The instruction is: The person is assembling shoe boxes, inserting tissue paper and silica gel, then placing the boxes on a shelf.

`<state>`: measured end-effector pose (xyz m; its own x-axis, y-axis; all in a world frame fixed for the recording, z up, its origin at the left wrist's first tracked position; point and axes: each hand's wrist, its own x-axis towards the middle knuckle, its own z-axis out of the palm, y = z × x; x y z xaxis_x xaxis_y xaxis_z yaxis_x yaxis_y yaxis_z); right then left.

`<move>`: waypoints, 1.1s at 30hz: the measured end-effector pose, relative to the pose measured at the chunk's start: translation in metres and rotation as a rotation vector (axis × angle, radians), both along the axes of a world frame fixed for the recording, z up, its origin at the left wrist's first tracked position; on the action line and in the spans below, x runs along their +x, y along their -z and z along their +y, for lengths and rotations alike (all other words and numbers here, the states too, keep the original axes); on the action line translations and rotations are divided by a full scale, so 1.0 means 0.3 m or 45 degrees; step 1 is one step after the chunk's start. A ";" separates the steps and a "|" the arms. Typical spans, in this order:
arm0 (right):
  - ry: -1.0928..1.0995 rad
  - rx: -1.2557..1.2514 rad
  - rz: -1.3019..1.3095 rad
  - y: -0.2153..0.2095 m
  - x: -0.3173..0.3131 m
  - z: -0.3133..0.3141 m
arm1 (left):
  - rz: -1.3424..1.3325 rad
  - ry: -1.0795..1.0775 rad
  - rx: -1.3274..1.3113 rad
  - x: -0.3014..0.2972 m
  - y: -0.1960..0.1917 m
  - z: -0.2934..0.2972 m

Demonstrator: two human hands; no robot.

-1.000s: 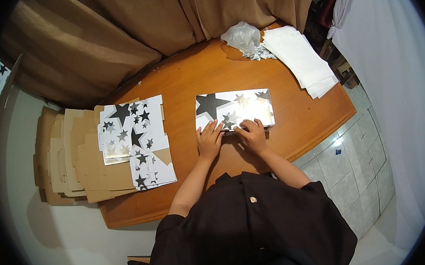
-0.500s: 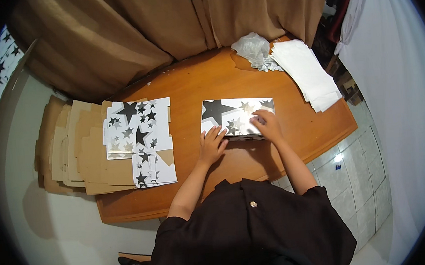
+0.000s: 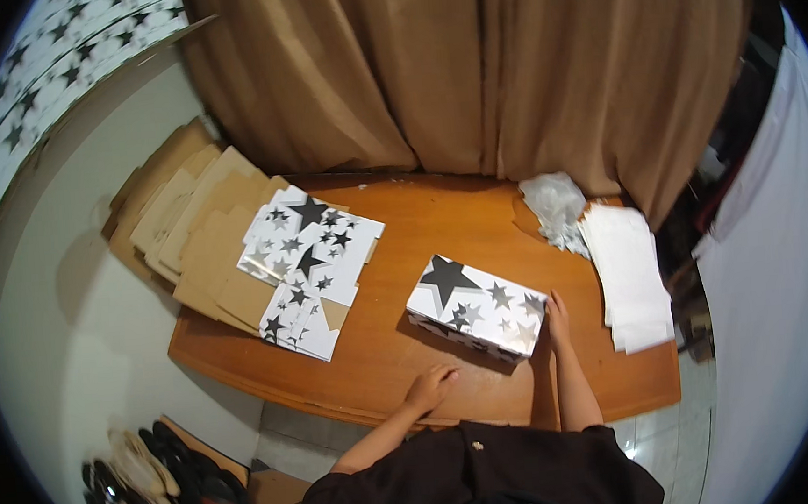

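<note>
A closed white box with black and silver stars (image 3: 478,305) lies at a slant on the wooden table in front of me. My right hand (image 3: 557,324) is at the box's right end, its fingers stretched upright and touching that end without wrapping round it. Nearer the table's front edge rests my left hand (image 3: 432,389), apart from the box. Its fingers are loosely bent and nothing shows in them.
Flat star-printed cardboard sheets (image 3: 306,259) lie on the left, beside a leaning stack of brown cardboard (image 3: 202,238). A crumpled clear plastic bag (image 3: 555,206) and white paper sheets (image 3: 633,283) lie at the right. Several shoes (image 3: 163,484) stand lower left. A brown curtain (image 3: 448,71) hangs behind the table.
The box has turned clockwise, its right end coming nearer me. My left hand has left the box for the table's front; my right hand has moved from its top to its right end. The view has shifted.
</note>
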<state>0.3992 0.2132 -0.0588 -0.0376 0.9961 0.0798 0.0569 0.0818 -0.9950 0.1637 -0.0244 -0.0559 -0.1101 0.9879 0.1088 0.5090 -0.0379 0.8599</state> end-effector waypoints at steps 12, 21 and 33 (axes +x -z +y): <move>-0.332 -0.064 0.202 0.110 -0.035 -0.389 | -0.489 -0.380 0.070 0.304 0.140 -0.030; -0.705 0.461 0.071 -0.143 -0.110 -0.792 | -0.971 -0.650 0.224 0.221 -0.246 -0.401; -1.650 0.883 0.835 -0.478 -0.377 -1.645 | -0.607 -1.593 0.980 0.444 -0.548 -1.441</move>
